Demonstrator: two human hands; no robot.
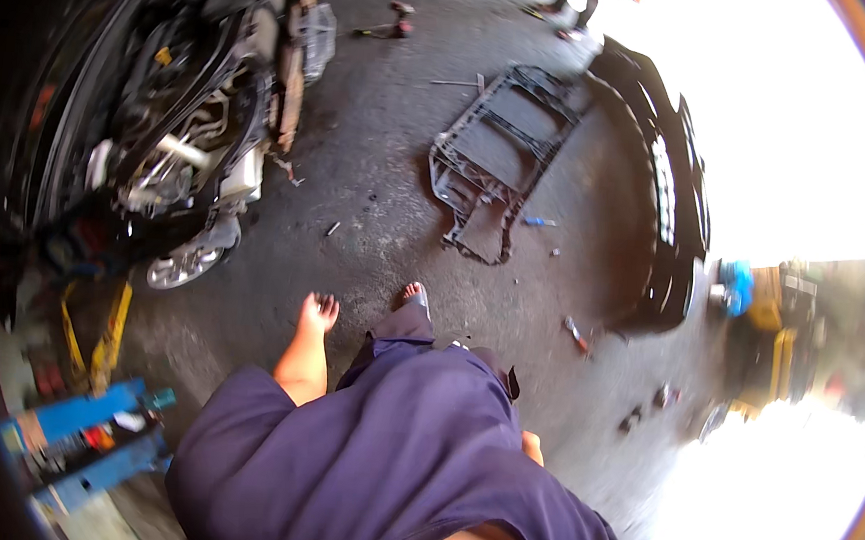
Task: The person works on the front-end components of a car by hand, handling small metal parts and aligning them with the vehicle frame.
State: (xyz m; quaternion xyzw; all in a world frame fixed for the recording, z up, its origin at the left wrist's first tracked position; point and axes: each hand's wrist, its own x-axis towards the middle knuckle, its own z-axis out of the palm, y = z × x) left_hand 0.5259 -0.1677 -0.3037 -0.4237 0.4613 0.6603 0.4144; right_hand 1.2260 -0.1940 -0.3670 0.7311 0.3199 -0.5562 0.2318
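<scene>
My left hand [320,311] hangs over the floor beside my left foot, with its fingers curled. Something small and dark shows at the fingertips, too small to name. On my right, only a sliver of bare arm [533,447] shows past my dark shirt [389,458], and the hand itself is hidden. Off to the left stands a car with its front end stripped open, its engine bay [186,142] bare. A black plastic front frame panel [506,155] lies on the floor ahead, and a black bumper cover [673,197] rests to its right.
A blue-handled screwdriver [539,221] and a red-handled tool [576,335] lie on the floor. Farther off is a red cordless drill [400,22]. A blue tool tray [91,417] and a yellow stand [110,333] are at lower left. Another person's feet [573,31] show at the top.
</scene>
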